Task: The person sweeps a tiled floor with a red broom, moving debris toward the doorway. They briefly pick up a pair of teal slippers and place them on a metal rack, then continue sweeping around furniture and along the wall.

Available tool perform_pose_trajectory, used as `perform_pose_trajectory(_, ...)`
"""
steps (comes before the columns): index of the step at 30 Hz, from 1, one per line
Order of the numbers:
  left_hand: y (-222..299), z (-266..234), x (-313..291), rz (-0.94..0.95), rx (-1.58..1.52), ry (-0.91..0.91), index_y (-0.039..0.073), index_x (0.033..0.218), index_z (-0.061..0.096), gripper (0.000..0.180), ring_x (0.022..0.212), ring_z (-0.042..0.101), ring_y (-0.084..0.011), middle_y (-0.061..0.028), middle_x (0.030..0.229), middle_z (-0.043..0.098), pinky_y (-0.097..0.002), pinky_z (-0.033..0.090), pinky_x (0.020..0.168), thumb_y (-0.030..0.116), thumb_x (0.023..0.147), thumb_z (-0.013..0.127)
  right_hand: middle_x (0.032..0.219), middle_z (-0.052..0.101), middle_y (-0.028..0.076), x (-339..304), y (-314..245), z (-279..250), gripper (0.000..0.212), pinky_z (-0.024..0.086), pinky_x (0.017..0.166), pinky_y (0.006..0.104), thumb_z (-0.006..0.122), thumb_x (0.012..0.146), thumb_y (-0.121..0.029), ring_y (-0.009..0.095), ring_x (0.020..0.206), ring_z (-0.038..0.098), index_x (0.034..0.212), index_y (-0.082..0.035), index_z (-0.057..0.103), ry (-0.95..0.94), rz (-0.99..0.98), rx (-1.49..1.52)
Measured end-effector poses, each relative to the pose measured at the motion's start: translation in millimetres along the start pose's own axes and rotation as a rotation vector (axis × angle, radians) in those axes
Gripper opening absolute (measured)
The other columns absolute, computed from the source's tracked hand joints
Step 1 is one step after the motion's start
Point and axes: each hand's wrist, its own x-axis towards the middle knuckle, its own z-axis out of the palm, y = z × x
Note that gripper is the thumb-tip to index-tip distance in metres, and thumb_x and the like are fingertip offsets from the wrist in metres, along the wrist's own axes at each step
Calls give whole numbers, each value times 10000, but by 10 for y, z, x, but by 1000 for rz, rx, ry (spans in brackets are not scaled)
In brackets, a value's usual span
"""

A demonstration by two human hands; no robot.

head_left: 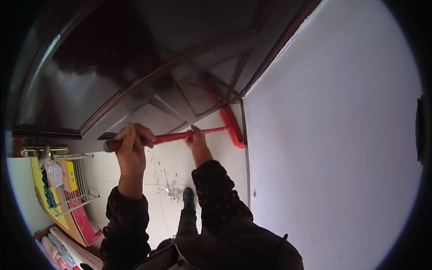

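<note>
A red broom runs across the middle of the view, held in both hands. Near the dark grip end of its stick, my left hand is closed round the handle. Farther along, my right hand grips the stick with its fingers wrapped. The long red broom head rests on the floor in the corner, where the dark door meets the right wall. Bits of dirt lie scattered on the pale tiles, left of my dark shoe.
A glossy dark brown panelled door spans the far side. The white wall rises on the right. To the left stand a white wire rack with boxes and bags, a gold door handle above it, and a red strip beside it.
</note>
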Motion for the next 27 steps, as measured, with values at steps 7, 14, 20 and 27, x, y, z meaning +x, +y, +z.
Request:
perform_pose_trajectory(7, 869, 169, -162, 125, 32, -69, 73, 602, 390, 421, 457, 477, -180, -205, 721, 618, -280, 427, 488, 257, 979, 417, 601, 483, 19, -1261, 338, 220, 208, 328, 367, 261, 581, 939, -212, 142, 465, 427, 794, -123, 461, 54, 119, -33)
perform_pose_trajectory(14, 0, 431, 35, 103, -4, -288, -28, 791, 593, 335, 601, 540, -176, -173, 797, 622, -291, 452, 576, 183, 978, 414, 577, 460, 41, -63, -511, -148, 174, 300, 342, 270, 551, 931, -158, 144, 429, 408, 793, -90, 470, -200, -78, 133)
perform_pose_trajectory(20, 488, 167, -297, -87, 216, -107, -55, 832, 616, 301, 619, 557, -176, -161, 767, 623, -287, 451, 560, 149, 977, 449, 623, 491, 60, -172, 349, -375, 150, 291, 339, 270, 557, 917, -156, 145, 435, 407, 803, -90, 485, -191, 138, 13)
perform_pose_trajectory(27, 1307, 120, -150, 247, 82, -333, 92, 645, 404, 434, 386, 429, -134, -171, 652, 561, -269, 397, 410, 337, 1000, 457, 612, 497, 66, -1278, 537, 163, 203, 342, 382, 292, 573, 915, -156, 174, 449, 434, 762, -72, 467, -184, -22, 170)
